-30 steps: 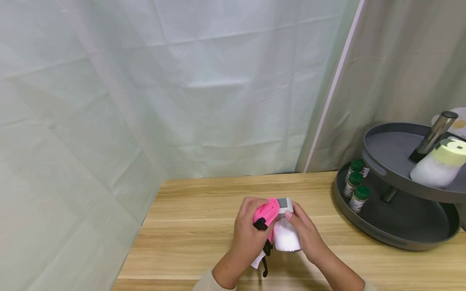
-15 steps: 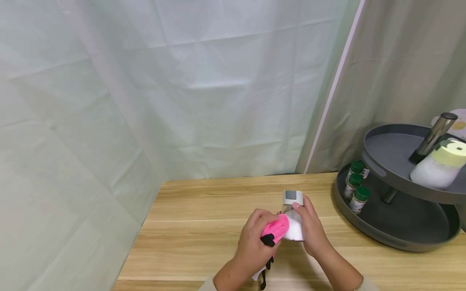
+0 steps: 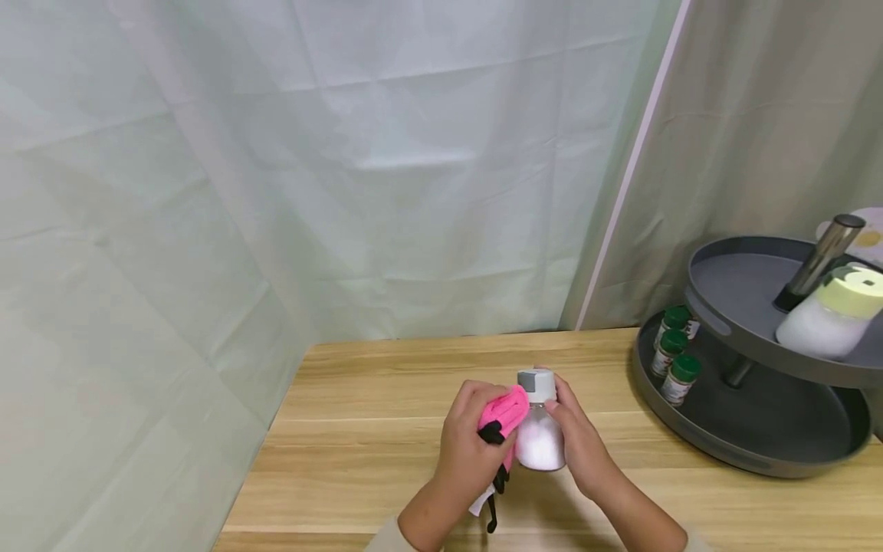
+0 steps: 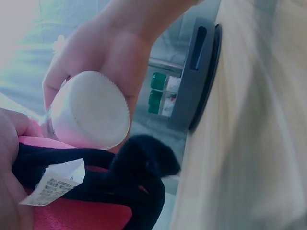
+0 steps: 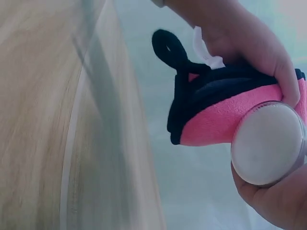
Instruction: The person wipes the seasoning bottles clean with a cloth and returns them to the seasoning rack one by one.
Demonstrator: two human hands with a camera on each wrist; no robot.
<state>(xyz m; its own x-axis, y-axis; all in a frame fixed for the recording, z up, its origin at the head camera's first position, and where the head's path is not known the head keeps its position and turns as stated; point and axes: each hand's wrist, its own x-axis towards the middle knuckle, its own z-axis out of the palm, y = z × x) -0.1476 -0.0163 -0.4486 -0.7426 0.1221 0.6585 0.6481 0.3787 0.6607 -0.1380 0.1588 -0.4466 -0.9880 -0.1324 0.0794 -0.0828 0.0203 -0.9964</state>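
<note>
My left hand (image 3: 472,433) grips a folded pink cloth (image 3: 507,408) with black edging; its hanging loop and a white tag (image 4: 56,181) dangle below. In my right hand (image 3: 582,441) is a clear shaker jar (image 3: 540,441) of white contents, with a white and grey cap (image 3: 536,385). The jar is held up off the table, its round base showing in both wrist views. In the right wrist view the pink cloth (image 5: 225,112) lies against the jar's side. Part of the right fingers is hidden behind the jar.
A dark grey two-tier turntable (image 3: 752,452) stands at the right of the wooden table (image 3: 359,452). Green-capped spice jars (image 3: 679,379) sit on its lower tier. Its upper tier bears a yellow-topped jar (image 3: 831,310) and a metal cylinder (image 3: 821,261). Curtains (image 3: 441,192) hang behind.
The jar first moved right and up, then back left and lower, with its cap turned. The left hand dipped with the cloth, then rose back beside the jar's cap.
</note>
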